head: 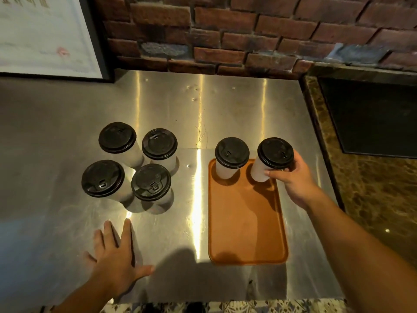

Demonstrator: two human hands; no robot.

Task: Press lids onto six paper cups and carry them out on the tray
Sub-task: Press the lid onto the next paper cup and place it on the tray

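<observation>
cups (224,171): six, each under a black lid (232,152) | four clustered on steel bench (67,132), two on far end of one orange tray (246,222) | right hand (295,179) grips rightmost cup (258,168) | left hand (115,256) flat, fingers spread, holding nothing | brick wall (225,30) behind, framed sheet (45,37) at far left

The right hand (295,179) grips a lidded cup (259,171) at the far right corner of the orange tray (246,222); a second cup (232,154), lidded, stands just beside it on the tray; four more cups (117,137), all lidded, cluster on the steel counter (67,132) left of the tray; the left hand (115,256) lies open near them, fingers spread; a brick wall (225,30) stands behind.
</observation>
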